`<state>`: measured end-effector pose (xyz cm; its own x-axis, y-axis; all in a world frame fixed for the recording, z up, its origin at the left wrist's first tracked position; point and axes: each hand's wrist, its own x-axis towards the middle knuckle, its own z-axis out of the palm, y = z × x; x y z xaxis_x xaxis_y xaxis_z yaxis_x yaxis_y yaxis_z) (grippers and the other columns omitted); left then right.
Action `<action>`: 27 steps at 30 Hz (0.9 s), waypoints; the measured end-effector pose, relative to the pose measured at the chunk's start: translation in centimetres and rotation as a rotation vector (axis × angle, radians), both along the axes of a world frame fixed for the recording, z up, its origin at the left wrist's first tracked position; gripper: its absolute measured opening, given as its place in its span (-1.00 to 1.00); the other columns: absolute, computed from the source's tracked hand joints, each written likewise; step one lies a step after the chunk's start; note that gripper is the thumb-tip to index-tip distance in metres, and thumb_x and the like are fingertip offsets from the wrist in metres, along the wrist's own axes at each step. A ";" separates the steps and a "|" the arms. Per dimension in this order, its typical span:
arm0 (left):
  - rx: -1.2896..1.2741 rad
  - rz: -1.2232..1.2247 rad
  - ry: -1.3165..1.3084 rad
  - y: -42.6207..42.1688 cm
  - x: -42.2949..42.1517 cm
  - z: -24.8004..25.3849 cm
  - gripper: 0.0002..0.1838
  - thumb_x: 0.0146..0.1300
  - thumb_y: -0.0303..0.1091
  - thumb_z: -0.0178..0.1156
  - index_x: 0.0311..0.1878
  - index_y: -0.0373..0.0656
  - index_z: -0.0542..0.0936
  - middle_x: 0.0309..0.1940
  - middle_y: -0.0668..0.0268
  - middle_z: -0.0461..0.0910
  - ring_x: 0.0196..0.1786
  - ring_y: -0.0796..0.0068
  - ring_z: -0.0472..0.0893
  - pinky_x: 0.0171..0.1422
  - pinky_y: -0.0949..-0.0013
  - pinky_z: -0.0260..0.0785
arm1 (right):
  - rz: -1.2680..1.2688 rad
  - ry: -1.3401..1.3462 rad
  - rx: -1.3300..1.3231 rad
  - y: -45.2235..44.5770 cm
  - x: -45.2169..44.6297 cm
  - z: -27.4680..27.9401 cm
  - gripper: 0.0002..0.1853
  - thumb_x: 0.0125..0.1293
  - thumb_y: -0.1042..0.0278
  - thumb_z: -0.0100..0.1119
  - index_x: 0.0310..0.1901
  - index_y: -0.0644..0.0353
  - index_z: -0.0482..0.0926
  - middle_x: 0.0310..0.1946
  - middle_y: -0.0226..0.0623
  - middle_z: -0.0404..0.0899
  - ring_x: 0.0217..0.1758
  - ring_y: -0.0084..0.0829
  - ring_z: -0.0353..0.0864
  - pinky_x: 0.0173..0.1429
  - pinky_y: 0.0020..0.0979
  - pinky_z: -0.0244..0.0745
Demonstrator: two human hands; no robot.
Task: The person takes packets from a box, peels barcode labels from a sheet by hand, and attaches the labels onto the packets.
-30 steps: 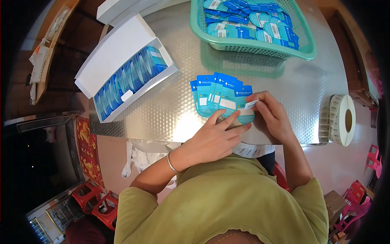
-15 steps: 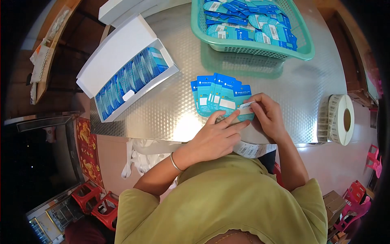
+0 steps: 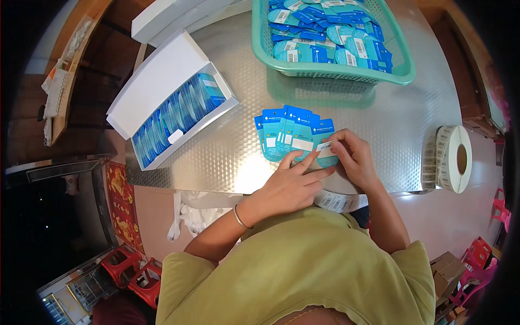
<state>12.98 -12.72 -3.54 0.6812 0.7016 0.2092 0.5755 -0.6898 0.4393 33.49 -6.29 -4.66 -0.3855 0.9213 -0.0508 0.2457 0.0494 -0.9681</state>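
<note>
A fan of blue and teal cards (image 3: 287, 130) lies overlapping on the metal table. My left hand (image 3: 291, 187) rests with fingers spread over the lower edge of the cards, its fingertips on the rightmost card (image 3: 323, 128). Thumb and forefinger of my right hand (image 3: 356, 162) pinch a small white barcode label (image 3: 324, 146) at that card's lower part. Whether the label is fully stuck down cannot be seen. A strip of printed labels (image 3: 341, 201) hangs below the table edge under my wrists.
A green basket (image 3: 330, 71) full of labelled cards stands at the back. To the left, an open white box (image 3: 160, 81) holds a packed row of cards (image 3: 179, 116). A label roll (image 3: 454, 160) stands at the right edge. Red stools (image 3: 122, 262) are on the floor.
The view has shifted slightly. Both hands stay at the rightmost card, and the right fingers still hold the label against its lower part.
</note>
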 end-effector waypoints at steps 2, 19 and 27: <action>-0.004 0.006 -0.011 0.0 0.2 -0.3 -0.87 0.02 -0.34 0.29 -0.43 -0.09 0.52 0.31 0.48 0.47 0.49 0.14 0.24 0.38 -0.06 0.05 | -0.022 0.036 0.026 0.1 -0.1 -0.1 -0.90 0.41 0.46 0.12 -0.16 0.31 0.55 -0.43 -0.34 0.55 -0.41 -0.66 0.46 -0.31 -0.53 0.42; -0.037 0.001 -0.026 1.5 0.4 0.5 -0.90 0.00 -0.36 0.30 -0.43 -0.11 0.58 0.20 0.47 0.55 0.44 0.14 0.33 0.40 -0.10 0.09 | -0.051 0.101 -0.347 1.4 1.0 2.1 -0.77 0.38 0.54 0.17 0.04 0.32 0.55 -0.38 -0.43 0.56 -0.37 -0.69 0.53 -0.29 -0.59 0.47; 0.009 0.061 -0.032 1.2 0.7 0.5 -0.89 -0.01 -0.32 0.29 -0.54 -0.07 0.57 0.17 0.54 0.57 0.42 0.06 0.33 0.42 -0.14 0.08 | -0.024 -0.086 -0.298 1.3 1.5 3.0 -0.59 0.24 0.58 0.29 0.14 0.23 0.54 -0.46 -0.46 0.52 -0.44 -0.68 0.50 -0.35 -0.58 0.44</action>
<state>13.65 -11.57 -3.08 0.6303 0.7396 0.2361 0.6025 -0.6578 0.4521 34.98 -5.00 -1.67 -0.3461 0.8699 -0.3513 0.3249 -0.2402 -0.9147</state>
